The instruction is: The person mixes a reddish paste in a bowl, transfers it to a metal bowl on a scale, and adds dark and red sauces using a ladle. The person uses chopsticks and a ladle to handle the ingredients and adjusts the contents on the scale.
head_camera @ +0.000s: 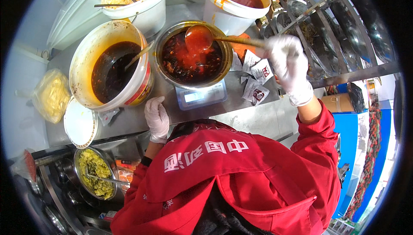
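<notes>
My gloved right hand (286, 64) grips the handle of a metal ladle (199, 38) over a round metal pot (227, 52). Red sauce fills the ladle's bowl, and a red patch spreads over the dark, chilli-flecked sauce (180, 61) beneath it. Under the pot is a digital kitchen scale (201, 96) with a lit display. My left hand (157, 117), also gloved, rests near the steel counter's front edge with nothing visible in it. Behind that hand stands a plastic bucket (80, 70) of dark sauce with a spoon (139, 56) in it.
At the back stand a sauce-smeared white bucket (145, 12) and another holding red-orange sauce (229, 19). Several small printed sachets (256, 92) lie right of the scale. A white lid (80, 122) overhangs the left front edge, above a bowl of chopped greens (96, 167). A metal rack (355, 73) rises at right.
</notes>
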Demonstrator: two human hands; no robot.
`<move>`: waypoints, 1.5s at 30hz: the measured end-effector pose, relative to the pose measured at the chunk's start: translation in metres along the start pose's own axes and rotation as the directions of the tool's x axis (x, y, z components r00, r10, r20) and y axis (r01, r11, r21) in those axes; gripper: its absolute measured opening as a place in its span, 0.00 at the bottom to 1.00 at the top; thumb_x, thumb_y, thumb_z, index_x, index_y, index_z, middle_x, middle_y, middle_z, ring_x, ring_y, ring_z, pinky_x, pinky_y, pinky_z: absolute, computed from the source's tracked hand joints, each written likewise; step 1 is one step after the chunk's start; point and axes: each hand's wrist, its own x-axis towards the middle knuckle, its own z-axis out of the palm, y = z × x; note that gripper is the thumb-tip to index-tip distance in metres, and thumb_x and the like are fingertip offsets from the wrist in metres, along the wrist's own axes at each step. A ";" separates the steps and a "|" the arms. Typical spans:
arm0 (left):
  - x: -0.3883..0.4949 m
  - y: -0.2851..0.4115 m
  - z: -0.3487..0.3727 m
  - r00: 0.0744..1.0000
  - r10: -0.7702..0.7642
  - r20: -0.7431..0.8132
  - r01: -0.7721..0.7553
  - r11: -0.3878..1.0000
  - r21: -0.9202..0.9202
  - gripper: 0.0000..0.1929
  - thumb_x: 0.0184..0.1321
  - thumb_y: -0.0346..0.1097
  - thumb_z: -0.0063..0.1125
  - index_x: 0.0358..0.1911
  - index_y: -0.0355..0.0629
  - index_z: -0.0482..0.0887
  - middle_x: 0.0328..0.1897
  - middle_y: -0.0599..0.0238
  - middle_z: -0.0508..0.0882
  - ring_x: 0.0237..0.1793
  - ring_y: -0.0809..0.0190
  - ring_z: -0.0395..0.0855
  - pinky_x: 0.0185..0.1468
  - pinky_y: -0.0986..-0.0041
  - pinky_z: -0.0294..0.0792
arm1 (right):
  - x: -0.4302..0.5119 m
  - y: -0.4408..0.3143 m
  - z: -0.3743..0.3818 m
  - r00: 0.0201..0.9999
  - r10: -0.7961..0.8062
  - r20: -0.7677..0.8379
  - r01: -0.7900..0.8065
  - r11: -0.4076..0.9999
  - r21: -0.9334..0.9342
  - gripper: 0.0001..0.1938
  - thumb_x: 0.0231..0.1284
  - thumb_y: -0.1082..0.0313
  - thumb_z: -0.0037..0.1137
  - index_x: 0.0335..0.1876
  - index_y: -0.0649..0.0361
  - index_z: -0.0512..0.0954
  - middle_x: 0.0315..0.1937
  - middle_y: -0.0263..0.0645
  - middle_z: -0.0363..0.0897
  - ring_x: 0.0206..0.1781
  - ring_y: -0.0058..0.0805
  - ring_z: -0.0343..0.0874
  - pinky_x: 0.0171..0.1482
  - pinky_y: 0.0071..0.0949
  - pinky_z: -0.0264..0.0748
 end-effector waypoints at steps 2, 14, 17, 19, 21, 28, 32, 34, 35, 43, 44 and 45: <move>0.001 0.000 0.000 0.999 0.030 -0.016 -0.030 1.000 0.010 0.15 0.52 0.18 0.47 0.42 0.41 0.78 0.38 0.56 0.78 0.41 0.50 0.77 0.48 0.63 0.68 | -0.004 -0.005 -0.005 0.928 -0.160 0.336 0.211 0.970 -0.123 0.08 0.59 0.67 0.55 0.41 0.59 0.74 0.33 0.40 0.80 0.31 0.33 0.81 0.34 0.30 0.76; -0.001 -0.001 0.001 1.000 0.022 0.003 -0.022 1.000 0.014 0.14 0.53 0.19 0.46 0.41 0.41 0.78 0.38 0.56 0.78 0.41 0.51 0.77 0.48 0.63 0.68 | -0.013 0.007 -0.011 0.987 -0.151 0.060 0.132 0.960 0.245 0.09 0.58 0.78 0.57 0.44 0.66 0.73 0.38 0.40 0.79 0.38 0.25 0.81 0.40 0.22 0.77; 0.000 -0.001 0.001 1.000 0.025 0.013 -0.025 1.000 0.019 0.14 0.52 0.19 0.46 0.41 0.41 0.78 0.38 0.56 0.78 0.42 0.51 0.77 0.49 0.63 0.68 | -0.014 0.011 -0.005 0.965 0.037 -0.261 0.024 0.974 0.224 0.07 0.66 0.74 0.50 0.46 0.65 0.70 0.39 0.41 0.79 0.36 0.23 0.81 0.41 0.21 0.78; 0.001 -0.001 0.001 0.999 0.034 0.015 -0.034 0.999 0.025 0.14 0.52 0.19 0.46 0.41 0.41 0.78 0.38 0.56 0.78 0.42 0.51 0.77 0.49 0.64 0.68 | -0.011 0.014 -0.006 0.928 0.260 -0.266 -0.138 0.904 0.404 0.08 0.68 0.69 0.49 0.46 0.63 0.71 0.34 0.39 0.80 0.33 0.22 0.80 0.38 0.20 0.77; 0.001 -0.001 0.001 0.999 0.044 0.009 -0.044 0.999 0.020 0.15 0.51 0.18 0.47 0.41 0.41 0.78 0.38 0.56 0.78 0.42 0.51 0.77 0.50 0.64 0.68 | -0.008 0.018 -0.007 0.912 0.296 -0.282 -0.163 0.895 0.414 0.09 0.68 0.65 0.48 0.46 0.62 0.72 0.31 0.38 0.80 0.32 0.21 0.80 0.37 0.19 0.76; 0.000 -0.001 0.002 0.999 0.042 0.001 -0.042 0.999 0.028 0.14 0.52 0.18 0.47 0.41 0.41 0.78 0.39 0.57 0.79 0.43 0.51 0.77 0.50 0.64 0.68 | -0.007 0.033 -0.008 0.879 0.384 -0.282 -0.262 0.883 0.389 0.13 0.70 0.59 0.46 0.47 0.61 0.72 0.29 0.43 0.82 0.29 0.25 0.80 0.34 0.22 0.78; 0.000 -0.002 0.002 0.999 0.043 -0.009 -0.043 0.998 0.048 0.14 0.52 0.19 0.47 0.41 0.41 0.78 0.39 0.56 0.79 0.43 0.51 0.77 0.50 0.64 0.68 | -0.006 0.035 -0.011 0.875 0.381 -0.299 -0.240 0.878 0.415 0.14 0.70 0.57 0.46 0.46 0.62 0.72 0.28 0.40 0.81 0.28 0.22 0.79 0.33 0.20 0.76; 0.000 -0.002 0.002 0.999 0.045 -0.007 -0.045 0.998 0.048 0.14 0.53 0.19 0.47 0.41 0.40 0.78 0.39 0.56 0.79 0.42 0.51 0.77 0.50 0.64 0.68 | -0.002 0.034 -0.017 0.846 0.412 -0.339 -0.239 0.861 0.450 0.14 0.70 0.58 0.46 0.45 0.62 0.74 0.25 0.36 0.80 0.27 0.18 0.78 0.33 0.17 0.74; 0.000 -0.002 0.002 0.999 0.045 -0.002 -0.045 0.998 0.043 0.14 0.53 0.19 0.47 0.41 0.40 0.78 0.38 0.56 0.79 0.42 0.51 0.77 0.50 0.64 0.68 | 0.001 0.034 -0.021 0.863 0.376 -0.338 -0.191 0.861 0.471 0.15 0.70 0.57 0.45 0.45 0.62 0.74 0.25 0.37 0.80 0.28 0.21 0.80 0.33 0.18 0.76; 0.001 0.001 0.002 0.999 0.040 -0.007 -0.040 0.998 0.050 0.14 0.53 0.19 0.47 0.41 0.40 0.78 0.38 0.56 0.79 0.42 0.50 0.77 0.50 0.63 0.68 | 0.051 0.065 -0.079 0.756 0.317 -0.572 -0.053 0.901 0.430 0.18 0.70 0.58 0.44 0.45 0.71 0.72 0.35 0.51 0.79 0.34 0.32 0.81 0.38 0.27 0.80; 0.001 0.001 0.002 0.999 0.043 -0.009 -0.043 0.998 0.048 0.14 0.53 0.19 0.47 0.41 0.40 0.78 0.39 0.56 0.79 0.42 0.50 0.77 0.50 0.63 0.68 | 0.059 0.073 -0.083 0.746 0.305 -0.591 -0.056 0.914 0.402 0.18 0.70 0.57 0.44 0.46 0.71 0.72 0.36 0.52 0.80 0.34 0.32 0.81 0.39 0.27 0.80; 0.001 0.001 0.002 0.999 0.051 -0.013 -0.051 0.998 0.035 0.13 0.53 0.19 0.47 0.41 0.41 0.78 0.39 0.56 0.79 0.42 0.50 0.77 0.50 0.63 0.68 | 0.064 0.079 -0.086 0.736 0.294 -0.610 -0.061 0.926 0.373 0.19 0.70 0.57 0.44 0.46 0.71 0.72 0.36 0.52 0.80 0.34 0.32 0.82 0.39 0.26 0.80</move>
